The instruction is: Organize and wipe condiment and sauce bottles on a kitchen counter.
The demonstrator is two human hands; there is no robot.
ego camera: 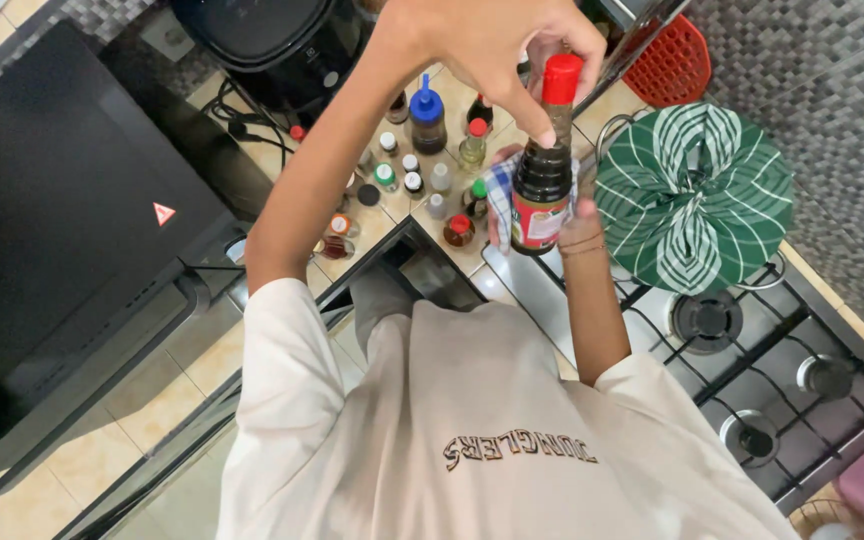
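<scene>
The pale shirt (pixel 472 440) lies nearest. Above it, right hand (pixel 552 215) with checked cloth (pixel 500 195) grips the dark sauce bottle (pixel 540 195); left hand (pixel 492 45) fingers pinch its red cap (pixel 561 80). Step: cap handling; next needs firm twisting.

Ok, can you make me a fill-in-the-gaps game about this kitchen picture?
1. The left hand pinches the dark glass bottle's ___ plastic cap.
2. The right hand holds the ___ through a blue-and-white checked cloth.
3. The round bundle on the metal gas stove is wrapped in ___ striped fabric.
Missing words: red; bottle; green.
</scene>
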